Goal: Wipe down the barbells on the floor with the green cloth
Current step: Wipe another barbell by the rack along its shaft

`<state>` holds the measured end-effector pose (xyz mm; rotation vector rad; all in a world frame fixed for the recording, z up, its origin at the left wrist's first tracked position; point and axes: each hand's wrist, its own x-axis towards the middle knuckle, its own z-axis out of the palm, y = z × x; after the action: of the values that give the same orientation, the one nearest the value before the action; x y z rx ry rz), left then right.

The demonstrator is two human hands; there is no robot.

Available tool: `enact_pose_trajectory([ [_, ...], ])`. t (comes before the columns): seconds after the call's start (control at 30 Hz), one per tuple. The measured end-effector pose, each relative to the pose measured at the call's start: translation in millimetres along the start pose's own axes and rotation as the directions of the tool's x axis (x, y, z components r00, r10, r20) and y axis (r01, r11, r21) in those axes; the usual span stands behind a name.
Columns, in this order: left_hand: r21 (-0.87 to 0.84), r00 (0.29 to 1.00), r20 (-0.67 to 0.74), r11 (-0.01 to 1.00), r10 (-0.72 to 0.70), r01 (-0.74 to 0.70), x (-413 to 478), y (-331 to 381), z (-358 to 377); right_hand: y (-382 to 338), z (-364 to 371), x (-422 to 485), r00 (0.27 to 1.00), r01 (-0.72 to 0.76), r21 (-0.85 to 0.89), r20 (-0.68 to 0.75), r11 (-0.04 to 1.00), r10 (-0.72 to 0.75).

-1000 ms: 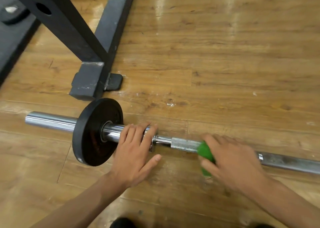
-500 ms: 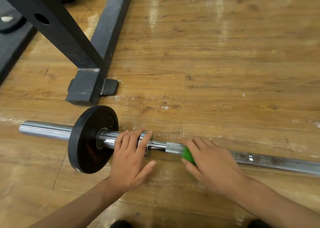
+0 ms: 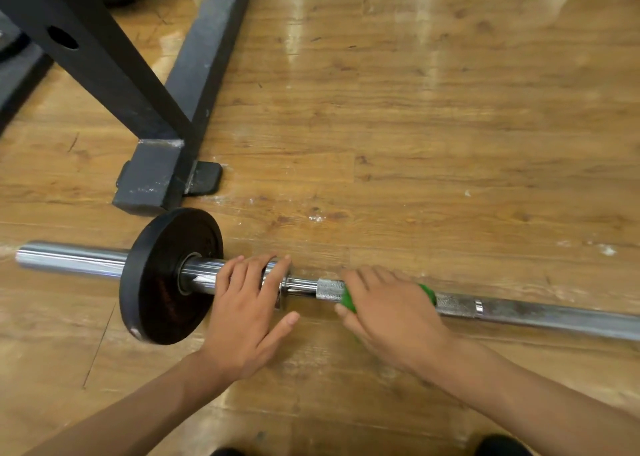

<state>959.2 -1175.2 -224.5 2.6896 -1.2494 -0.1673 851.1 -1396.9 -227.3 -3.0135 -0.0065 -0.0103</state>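
A chrome barbell (image 3: 540,313) lies across the wooden floor, with a small black weight plate (image 3: 162,282) on its left sleeve. My left hand (image 3: 246,313) rests on the sleeve just right of the plate, fingers laid straight over the metal. My right hand (image 3: 391,313) wraps the green cloth (image 3: 348,301) around the knurled shaft, a little right of the collar. Only small bits of the cloth show at both sides of my hand.
A black steel rack foot (image 3: 149,178) with a diagonal brace (image 3: 97,61) stands on the floor just behind the plate. A dark mat edge (image 3: 14,85) lies at the far left. Bare wooden floor (image 3: 450,144) stretches behind the bar.
My right hand slid the cloth left along the shaft toward the collar, then a little back to the right. My left hand has stayed on the sleeve.
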Motion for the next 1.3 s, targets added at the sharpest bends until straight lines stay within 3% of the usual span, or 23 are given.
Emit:
enact_pose_trajectory([
  [0.13, -0.011, 1.000, -0.001, 1.000, -0.001, 0.001, 4.3, -0.4, -2.7, 2.8, -3.3, 9.3, 0.997, 0.070, -0.006, 0.021, 0.998, -0.070],
  [0.3, -0.028, 1.000, 0.007, 1.000, -0.011, 0.011, 9.5, 0.0, -6.3, 70.4, -15.7, -51.5, 0.996, -0.089, -0.058, -0.010, 0.994, 0.089],
  [0.4, -0.031, 1.000, 0.015, 1.000, 0.002, -0.002, 11.4, 0.6, -10.7, 71.9, -10.1, -49.9, 0.992, -0.120, -0.066, -0.033, 0.991, 0.118],
  [0.63, -0.042, 1.000, 0.003, 0.999, 0.003, -0.002, 15.3, 1.4, -12.4, -27.6, 3.0, 47.7, 0.996, 0.080, 0.054, 0.028, 0.995, -0.082],
  [0.77, -0.046, 0.999, -0.021, 0.998, 0.033, -0.034, 14.7, -1.6, -9.9, -8.1, 3.3, 33.9, 0.988, 0.133, 0.022, 0.076, 0.991, -0.134],
  [0.93, -0.059, 0.996, -0.079, 0.998, 0.028, -0.033, 10.0, 2.7, -3.6, 59.6, -18.9, -38.2, 0.996, -0.044, 0.004, 0.078, 0.999, 0.043],
  [1.07, -0.027, 0.998, -0.045, 0.999, 0.031, -0.033, 3.6, 3.0, -2.2, 36.3, -10.7, -29.1, 0.989, -0.104, -0.022, 0.099, 0.994, 0.106],
  [1.2, -0.002, 0.995, 0.059, 0.997, 0.080, -0.080, -2.1, -2.9, -18.9, -18.2, -11.5, 21.0, 0.996, -0.005, 0.134, 0.087, 0.991, -0.007],
  [1.3, 0.042, 0.997, -0.060, 0.998, 0.041, -0.039, -15.3, -15.8, -46.2, -43.6, -21.6, 53.6, 0.999, -0.038, 0.386, 0.017, 0.922, 0.034],
])
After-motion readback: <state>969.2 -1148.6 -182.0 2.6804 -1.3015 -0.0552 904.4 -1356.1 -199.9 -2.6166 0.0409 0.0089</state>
